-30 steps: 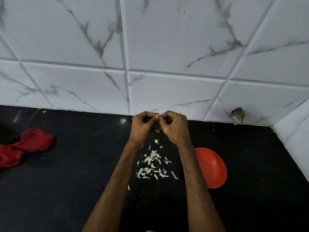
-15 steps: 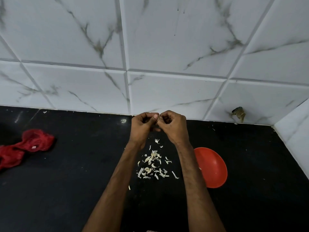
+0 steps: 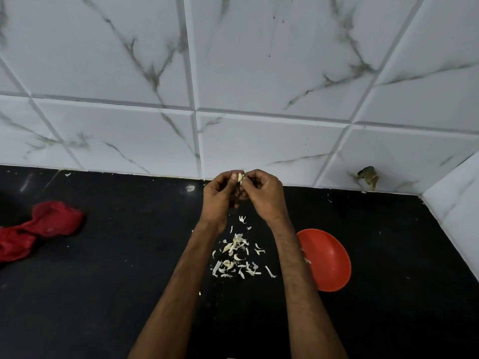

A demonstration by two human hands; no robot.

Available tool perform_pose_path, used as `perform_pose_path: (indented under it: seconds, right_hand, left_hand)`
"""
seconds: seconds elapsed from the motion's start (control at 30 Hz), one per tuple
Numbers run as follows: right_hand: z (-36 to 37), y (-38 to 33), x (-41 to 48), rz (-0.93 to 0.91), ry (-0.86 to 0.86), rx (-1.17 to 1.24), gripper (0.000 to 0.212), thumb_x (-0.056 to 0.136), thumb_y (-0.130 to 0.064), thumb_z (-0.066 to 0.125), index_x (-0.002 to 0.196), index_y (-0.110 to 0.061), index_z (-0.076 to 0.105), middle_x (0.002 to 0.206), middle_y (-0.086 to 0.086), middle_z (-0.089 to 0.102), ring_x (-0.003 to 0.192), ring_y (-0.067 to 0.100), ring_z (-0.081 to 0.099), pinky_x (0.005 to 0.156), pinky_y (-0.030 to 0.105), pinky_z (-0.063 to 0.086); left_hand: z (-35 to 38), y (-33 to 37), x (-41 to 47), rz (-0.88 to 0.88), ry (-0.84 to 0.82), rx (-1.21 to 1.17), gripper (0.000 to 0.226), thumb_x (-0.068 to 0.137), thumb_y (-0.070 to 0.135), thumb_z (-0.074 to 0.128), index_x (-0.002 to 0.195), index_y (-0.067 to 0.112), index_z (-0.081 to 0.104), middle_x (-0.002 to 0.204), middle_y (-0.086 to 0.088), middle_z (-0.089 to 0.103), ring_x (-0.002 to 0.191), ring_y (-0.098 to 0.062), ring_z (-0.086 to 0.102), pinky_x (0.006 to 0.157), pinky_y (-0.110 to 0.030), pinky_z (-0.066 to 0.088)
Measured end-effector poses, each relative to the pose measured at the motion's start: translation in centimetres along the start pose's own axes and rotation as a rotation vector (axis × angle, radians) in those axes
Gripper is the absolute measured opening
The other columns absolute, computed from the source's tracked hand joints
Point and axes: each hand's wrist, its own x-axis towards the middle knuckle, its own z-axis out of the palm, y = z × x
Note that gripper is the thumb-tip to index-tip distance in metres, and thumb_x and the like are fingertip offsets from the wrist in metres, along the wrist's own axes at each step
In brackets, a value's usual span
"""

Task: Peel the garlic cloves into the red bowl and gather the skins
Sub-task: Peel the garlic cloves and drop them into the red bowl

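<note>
At the far left we see a crumpled red cloth (image 3: 44, 226) lying on the black counter (image 3: 103, 294), well apart from the rest. In the middle the left hand (image 3: 219, 195) is up near the foot of the tiled wall (image 3: 259, 73), fingers curled, thumb and fingertips pinching a pale clove (image 3: 240, 177). The clove sits at the top of the two hands, between the left thumb and the fingertips of the right hand (image 3: 265, 196), which close on it from the other side. The fingers hide most of it; we make out only a small pale part. Below the hands, between the forearms, the skins (image 3: 237, 255) lie scattered on the counter in a loose heap. To the right the bowl (image 3: 329, 260) sits on the counter near the skins, its left edge covered by the right forearm. A pale bit (image 3: 307, 260) shows at that edge; we cannot tell what it is. Farther right, a dark chipped spot (image 3: 368, 176) marks the wall.
</note>
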Motion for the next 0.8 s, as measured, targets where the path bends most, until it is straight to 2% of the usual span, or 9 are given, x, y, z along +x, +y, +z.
perform_pose_path:
  seconds: [0.1, 0.2, 0.33, 0.5, 0.67, 0.8]
  right_hand:
    - [0.5, 0.1, 0.2, 0.026, -0.017, 0.033, 0.012, 0.097, -0.009, 0.061, 0.089, -0.008, 0.071, 0.071, 0.005, 0.070, 0.068, 0.016, 0.069, 0.069, 0.033, 0.061]
    - [0.8, 0.2, 0.1, 0.021, -0.026, 0.034, 0.007, 0.094, -0.012, 0.065, 0.092, -0.009, 0.072, 0.076, 0.003, 0.072, 0.073, 0.016, 0.071, 0.074, 0.037, 0.062]
    - [0.9, 0.4, 0.1, 0.005, -0.019, -0.012, 0.007, 0.091, -0.016, 0.072, 0.095, -0.011, 0.072, 0.083, 0.002, 0.074, 0.080, 0.018, 0.073, 0.077, 0.042, 0.063]
    - [1.3, 0.6, 0.1, -0.007, 0.031, -0.025, 0.005, 0.091, -0.012, 0.071, 0.094, -0.008, 0.071, 0.083, 0.002, 0.074, 0.080, 0.016, 0.073, 0.075, 0.043, 0.063]
    - [1.3, 0.8, 0.2, 0.039, 0.061, -0.002, 0.007, 0.090, -0.015, 0.069, 0.089, -0.008, 0.070, 0.078, 0.004, 0.073, 0.074, 0.019, 0.073, 0.073, 0.045, 0.063]
    - [1.0, 1.8, 0.5, 0.102, 0.048, 0.030, 0.010, 0.090, -0.015, 0.073, 0.090, -0.005, 0.071, 0.081, 0.007, 0.074, 0.076, 0.019, 0.075, 0.073, 0.040, 0.063]
  left_hand:
    - [-0.1, 0.0, 0.1, 0.011, 0.026, -0.007, 0.019, 0.100, 0.024, 0.058, 0.109, 0.011, 0.069, 0.081, -0.005, 0.062, 0.064, -0.010, 0.051, 0.047, -0.020, 0.036]
    - [0.0, 0.2, 0.1, 0.021, 0.019, -0.037, 0.022, 0.102, 0.022, 0.055, 0.114, 0.009, 0.068, 0.082, -0.002, 0.066, 0.062, -0.007, 0.053, 0.048, -0.020, 0.036]
    - [-0.1, 0.2, 0.1, -0.016, 0.036, -0.062, 0.016, 0.101, 0.023, 0.056, 0.102, 0.015, 0.070, 0.085, -0.001, 0.068, 0.064, -0.007, 0.057, 0.051, -0.023, 0.039]
    - [0.1, 0.0, 0.2, -0.030, 0.042, -0.101, 0.015, 0.101, 0.024, 0.055, 0.099, 0.016, 0.068, 0.077, 0.001, 0.065, 0.057, -0.004, 0.053, 0.045, -0.017, 0.036]
    - [0.0, -0.2, 0.1, 0.052, -0.002, 0.052, 0.026, 0.102, 0.022, 0.054, 0.113, 0.002, 0.065, 0.081, 0.000, 0.067, 0.057, -0.001, 0.054, 0.045, -0.016, 0.034]
    - [-0.4, -0.9, 0.3, 0.090, 0.020, 0.093, 0.020, 0.099, 0.016, 0.058, 0.110, 0.002, 0.067, 0.083, -0.003, 0.067, 0.061, -0.003, 0.058, 0.048, -0.016, 0.041]
